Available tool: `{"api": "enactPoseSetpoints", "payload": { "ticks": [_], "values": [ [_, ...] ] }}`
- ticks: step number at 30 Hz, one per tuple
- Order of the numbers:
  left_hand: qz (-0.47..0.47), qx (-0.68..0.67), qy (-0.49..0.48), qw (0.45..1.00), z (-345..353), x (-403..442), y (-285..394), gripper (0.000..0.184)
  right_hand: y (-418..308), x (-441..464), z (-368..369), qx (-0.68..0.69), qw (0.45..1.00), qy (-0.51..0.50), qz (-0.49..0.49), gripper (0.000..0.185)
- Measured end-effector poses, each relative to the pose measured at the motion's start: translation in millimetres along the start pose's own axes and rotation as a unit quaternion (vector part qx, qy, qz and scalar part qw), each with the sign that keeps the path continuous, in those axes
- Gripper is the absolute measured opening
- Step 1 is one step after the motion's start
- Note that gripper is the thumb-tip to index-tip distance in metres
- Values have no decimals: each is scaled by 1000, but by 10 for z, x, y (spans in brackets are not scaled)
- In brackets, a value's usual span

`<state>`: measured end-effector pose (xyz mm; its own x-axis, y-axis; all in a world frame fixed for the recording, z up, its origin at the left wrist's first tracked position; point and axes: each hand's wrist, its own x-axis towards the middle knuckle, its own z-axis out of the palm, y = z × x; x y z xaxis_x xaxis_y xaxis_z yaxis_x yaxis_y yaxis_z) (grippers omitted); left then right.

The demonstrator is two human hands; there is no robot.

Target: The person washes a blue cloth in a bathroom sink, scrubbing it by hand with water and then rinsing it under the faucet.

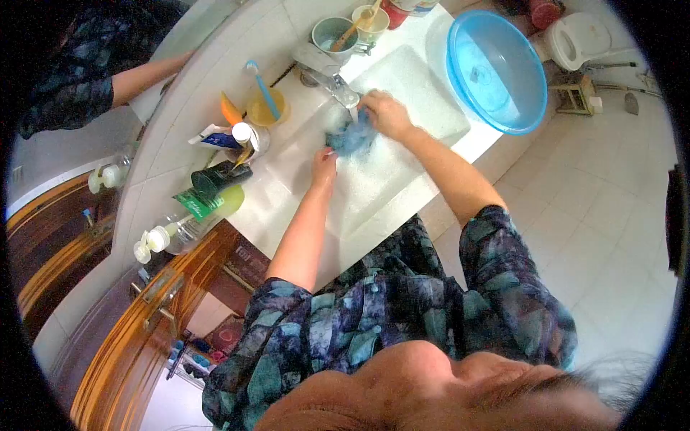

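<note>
The left hand (325, 169) has its fingers closed on the near edge of a wet blue cloth (350, 138), and the right hand (388, 115) curls over the cloth's far right side, its fingertips partly hidden. The 2 hands grasp the cloth between them, apart from each other. The cloth is bunched low in a white sink (428, 79) that spreads beneath both hands. Just past the fingers of the right hand, a metal faucet (338, 85) sends water down onto the cloth.

The white desk (277, 219) surrounds the sink. To the left of the hands, a yellow cup (260, 113) holds a blue toothbrush (264, 93). Nearer the left forearm stand a white holder (256, 140) with tubes, a dark tube (219, 177), a green packet (198, 203) and a clear pump bottle (187, 233). Beyond the hands, behind the faucet, is a gray cup (327, 32) with a wooden-handled brush (350, 32) in it; a pale yellow mug (370, 32) is next to it, and a red container (395, 13) is just beside the mug.

To the right of the hands, a big blue basin (523, 118) sits at the sink's edge. Farther right lies a pale tiled floor (575, 187). Well left of the hands, a mirror (79, 154) reflects a patterned sleeve and a forearm.
</note>
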<state>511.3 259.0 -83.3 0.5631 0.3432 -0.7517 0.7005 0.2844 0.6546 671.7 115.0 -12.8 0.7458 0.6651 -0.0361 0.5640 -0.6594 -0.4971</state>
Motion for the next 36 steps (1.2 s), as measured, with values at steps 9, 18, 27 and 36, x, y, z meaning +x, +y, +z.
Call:
{"api": "enactPoseSetpoints", "payload": {
  "ticks": [9,18,27,36],
  "values": [
    [2,-29,-86,996,53,-71,11,33,944,430,-285,-404,914,19,23,32],
    [-7,-31,-86,996,-34,-114,-129,28,1045,-693,242,-374,881,-220,191,43],
    [65,-157,-164,972,-43,-338,85,38,-100,-553,509,202,964,158,74,34],
    [-3,-177,-186,967,-187,-29,344,32,-1027,-511,331,347,923,-27,164,46]
  ]
}}
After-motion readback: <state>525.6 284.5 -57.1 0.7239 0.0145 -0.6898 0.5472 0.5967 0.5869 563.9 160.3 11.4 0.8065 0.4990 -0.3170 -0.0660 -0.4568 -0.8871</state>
